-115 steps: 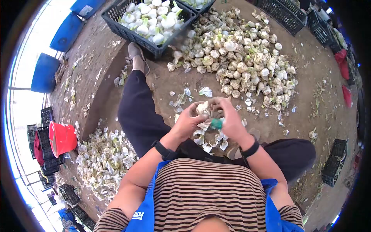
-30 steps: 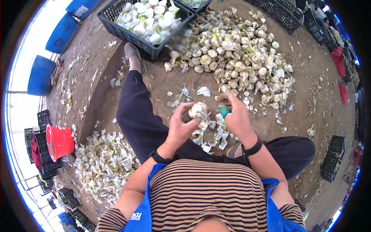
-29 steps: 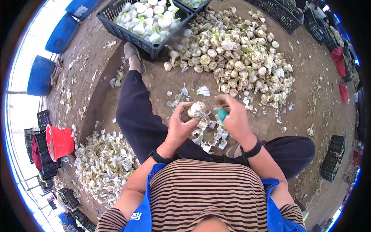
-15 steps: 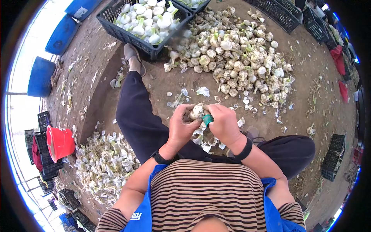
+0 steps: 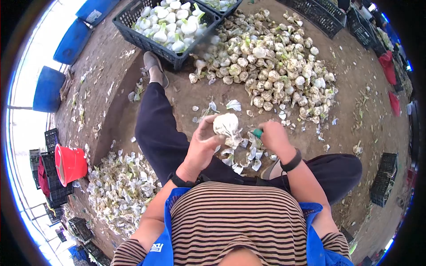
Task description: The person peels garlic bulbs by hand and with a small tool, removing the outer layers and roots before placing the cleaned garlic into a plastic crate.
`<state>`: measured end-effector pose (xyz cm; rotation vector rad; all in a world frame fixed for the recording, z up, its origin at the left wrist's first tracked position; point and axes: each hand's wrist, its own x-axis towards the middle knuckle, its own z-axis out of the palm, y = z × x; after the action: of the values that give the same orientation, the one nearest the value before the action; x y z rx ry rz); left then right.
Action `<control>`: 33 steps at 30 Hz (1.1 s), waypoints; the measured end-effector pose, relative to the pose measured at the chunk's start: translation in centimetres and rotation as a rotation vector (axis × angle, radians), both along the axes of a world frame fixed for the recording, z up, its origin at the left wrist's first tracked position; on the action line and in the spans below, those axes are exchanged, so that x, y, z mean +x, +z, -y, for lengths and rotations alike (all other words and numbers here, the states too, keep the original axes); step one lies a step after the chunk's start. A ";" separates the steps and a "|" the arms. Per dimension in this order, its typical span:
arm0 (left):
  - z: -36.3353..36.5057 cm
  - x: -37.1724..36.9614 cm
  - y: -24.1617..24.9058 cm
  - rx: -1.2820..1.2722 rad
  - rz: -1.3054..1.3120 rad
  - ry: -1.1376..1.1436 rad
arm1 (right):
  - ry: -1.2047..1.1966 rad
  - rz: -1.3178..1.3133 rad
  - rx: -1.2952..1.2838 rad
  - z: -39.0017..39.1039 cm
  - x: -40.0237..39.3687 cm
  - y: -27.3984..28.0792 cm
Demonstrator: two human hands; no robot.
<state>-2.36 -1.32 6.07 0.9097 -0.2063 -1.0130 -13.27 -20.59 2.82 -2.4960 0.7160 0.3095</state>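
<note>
My left hand (image 5: 204, 141) grips a garlic bulb (image 5: 226, 124) between thumb and fingers, above my lap. The bulb's upper part is white, and loose papery skin hangs from its lower right side. To the right, apart from the bulb, my right hand (image 5: 275, 138) is closed, its fingers curled inward. A green wrap (image 5: 258, 133) covers a digit of that hand. Whatever is inside its fingers, if anything, is hidden. Peeled garlic skins (image 5: 255, 155) lie on the ground just below and between the hands.
A large heap of unpeeled garlic (image 5: 275, 66) lies ahead. Beside my outstretched foot stands a black crate (image 5: 153, 45) of cleaned white bulbs. Discarded skins (image 5: 122, 190) are piled at left, near a red bucket (image 5: 73, 165). Blue barrels (image 5: 49, 88) line the left side.
My right hand has moved off the bulb to the right. The bulb in my left hand now shows a whiter surface, with skin hanging from it.
</note>
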 end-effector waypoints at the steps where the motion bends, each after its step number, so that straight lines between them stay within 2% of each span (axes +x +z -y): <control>1: 0.0 0.2 -0.5 0.038 0.022 0.040 | 0.055 -0.092 0.079 -0.2 -0.2 1.2; 2: 0.0 0.4 -1.0 0.075 0.044 0.077 | 0.056 -0.090 0.078 -0.6 -0.1 1.9; 4: 0.1 0.3 -1.8 0.111 0.084 0.058 | -0.211 0.659 0.548 -2.1 0.5 2.9; 8: 0.6 -0.1 -2.1 0.165 0.143 0.030 | -0.285 0.673 0.686 -3.8 1.5 4.9; 11: 0.7 -0.1 -1.1 0.215 0.139 0.003 | -0.201 0.747 0.401 -4.3 1.7 4.9; 14: 0.9 -0.5 -0.5 0.308 0.142 0.001 | -0.060 0.777 0.332 -4.7 1.5 4.7; 15: 0.9 -0.5 -0.9 0.357 0.250 0.012 | -0.016 0.802 0.259 -4.8 1.5 4.3; 16: 1.0 -0.5 -1.2 0.404 0.359 0.021 | -0.018 0.804 0.257 -4.9 1.5 4.4; 19: 0.9 -0.5 -1.3 0.387 0.355 -0.002 | 0.036 0.766 0.145 -5.0 1.3 4.5; 20: 0.7 -0.4 -1.4 0.387 0.354 -0.004 | -0.030 0.744 0.139 -4.8 1.3 4.4; 23: 0.4 -0.3 -1.5 0.307 0.232 0.006 | -0.202 0.748 0.090 -3.0 1.1 2.8; 24: 0.3 -0.3 -1.3 0.195 0.064 0.061 | -0.199 0.751 0.089 -2.1 0.6 1.3; 25: 0.2 -0.3 -1.2 0.081 -0.103 0.114 | -0.172 0.559 -0.027 -1.1 0.0 -0.1; 26: 0.2 -0.1 -1.0 0.080 -0.101 0.115 | -0.145 0.365 -0.141 -0.5 -0.3 -0.5; 27: 0.2 0.0 -0.9 0.028 -0.161 0.128 | -0.097 0.217 0.002 -0.1 -0.7 -0.8; 28: 0.2 0.1 -0.9 -0.023 -0.223 0.142 | -0.095 0.217 0.003 -0.1 -1.0 -1.0; 30: 0.2 0.1 -1.7 0.028 -0.178 0.129 | -0.032 0.375 0.293 -1.1 -0.5 1.9; 31: 0.4 -0.1 -1.8 0.061 -0.153 0.120 | -0.147 0.613 0.513 -2.1 0.0 2.8; 32: 0.6 -0.2 -1.9 0.093 -0.129 0.110 | -0.149 0.613 0.511 -2.6 0.4 3.6; 33: 0.7 -0.3 -1.7 0.092 -0.129 0.107 | -0.196 0.641 0.639 -3.1 0.8 4.4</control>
<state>-2.63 -1.98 4.33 0.9251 -0.0021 -0.9837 -12.47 -17.48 7.23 -1.7427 0.4801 -0.2899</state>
